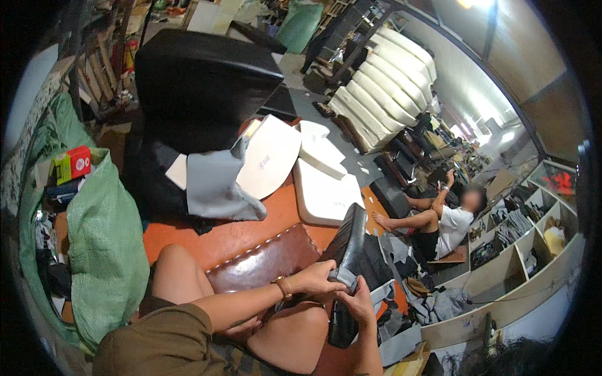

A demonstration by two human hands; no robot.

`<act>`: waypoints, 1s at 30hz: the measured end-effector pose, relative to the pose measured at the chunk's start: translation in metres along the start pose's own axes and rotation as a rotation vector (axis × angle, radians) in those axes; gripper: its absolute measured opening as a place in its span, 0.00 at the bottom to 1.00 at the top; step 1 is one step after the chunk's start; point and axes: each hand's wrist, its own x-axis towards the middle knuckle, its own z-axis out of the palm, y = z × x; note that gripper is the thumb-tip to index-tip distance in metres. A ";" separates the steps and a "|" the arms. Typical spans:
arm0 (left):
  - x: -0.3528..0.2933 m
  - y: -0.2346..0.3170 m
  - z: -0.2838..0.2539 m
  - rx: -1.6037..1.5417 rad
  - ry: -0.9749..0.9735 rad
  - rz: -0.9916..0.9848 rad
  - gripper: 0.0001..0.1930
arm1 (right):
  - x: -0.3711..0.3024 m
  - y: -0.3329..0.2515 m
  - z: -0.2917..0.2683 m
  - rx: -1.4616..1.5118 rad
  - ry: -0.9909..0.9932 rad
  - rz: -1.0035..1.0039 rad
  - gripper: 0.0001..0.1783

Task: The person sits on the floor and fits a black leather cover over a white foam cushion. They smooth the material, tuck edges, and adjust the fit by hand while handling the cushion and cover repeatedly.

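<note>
A long, curved black padded piece with a leather-like cover [348, 241] stands tilted by my right knee. Across its middle runs a grey strip [342, 277]. My left hand [316, 277], with a brown band on the wrist, pinches that strip from the left side. From the right, my right hand [359, 305] grips the strip's other end, thumb up near the left fingers. The lower part of the black piece [342, 326] hangs below both hands. Beside it lies a glossy brown studded leather panel [266, 260].
White foam pieces [329, 191] and a grey cloth [216, 188] lie on the orange surface ahead. A large black padded block [207, 75] stands behind them. At left is a green sack [106, 244]. Another person [454, 225] sits at right by white shelving [495, 279].
</note>
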 end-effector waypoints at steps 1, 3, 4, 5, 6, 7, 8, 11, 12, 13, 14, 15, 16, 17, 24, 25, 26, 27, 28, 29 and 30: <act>0.002 -0.003 -0.002 -0.002 0.014 0.024 0.27 | 0.007 -0.004 0.000 -0.026 0.018 0.006 0.26; 0.005 -0.006 -0.003 -0.012 0.040 0.064 0.24 | 0.010 -0.004 0.002 -0.023 0.025 0.041 0.18; 0.003 -0.007 -0.002 0.019 0.066 0.046 0.22 | 0.010 -0.003 0.003 -0.046 0.032 0.057 0.16; 0.002 -0.003 0.004 0.040 0.080 0.033 0.20 | 0.005 0.004 -0.003 -0.150 0.068 0.033 0.15; -0.002 0.005 0.005 0.073 0.092 0.022 0.19 | 0.001 0.013 -0.006 -0.246 0.104 0.001 0.15; -0.007 0.013 0.008 0.084 0.108 0.021 0.15 | -0.005 0.022 -0.008 -0.342 0.139 -0.030 0.15; -0.011 0.011 0.010 0.110 0.151 0.029 0.14 | -0.008 0.015 -0.002 -0.404 0.165 -0.072 0.15; -0.018 0.001 0.017 0.186 0.303 0.090 0.14 | -0.010 -0.007 0.021 -0.455 0.263 -0.217 0.18; -0.019 -0.001 0.020 0.183 0.325 0.099 0.14 | -0.011 -0.008 0.022 -0.421 0.270 -0.205 0.18; -0.021 -0.003 0.024 0.180 0.345 0.106 0.14 | -0.015 -0.008 0.025 -0.386 0.276 -0.192 0.17; -0.019 -0.002 0.026 0.182 0.361 0.120 0.14 | -0.016 -0.012 0.026 -0.347 0.292 -0.182 0.17; -0.016 0.002 0.024 0.199 0.332 0.079 0.15 | -0.012 -0.008 0.021 -0.323 0.252 -0.182 0.16; -0.013 0.005 0.026 0.207 0.329 0.061 0.13 | -0.007 0.005 0.010 -0.300 0.212 -0.182 0.14; -0.009 0.005 0.029 0.221 0.338 0.046 0.11 | 0.004 0.012 0.001 -0.277 0.167 -0.195 0.12; -0.017 0.020 0.013 0.150 0.286 -0.047 0.20 | 0.014 0.009 -0.006 -0.153 0.063 -0.246 0.12; -0.019 0.026 0.009 0.136 0.263 -0.041 0.15 | 0.003 -0.024 0.004 -0.019 0.066 -0.074 0.13; -0.026 0.037 0.011 0.106 0.229 -0.044 0.11 | 0.003 -0.016 0.002 -0.022 0.068 -0.052 0.13; -0.024 0.037 0.014 0.127 0.252 -0.037 0.10 | 0.004 -0.006 -0.001 -0.025 0.070 -0.030 0.14; -0.021 0.034 0.012 0.134 0.251 -0.026 0.10 | 0.003 0.001 -0.003 -0.027 0.073 -0.007 0.14; -0.019 0.030 0.007 0.144 0.252 -0.018 0.10 | 0.005 -0.016 0.003 0.103 0.037 0.043 0.13; -0.018 0.027 0.005 0.154 0.252 -0.009 0.10 | 0.003 -0.010 0.001 0.068 -0.009 0.053 0.12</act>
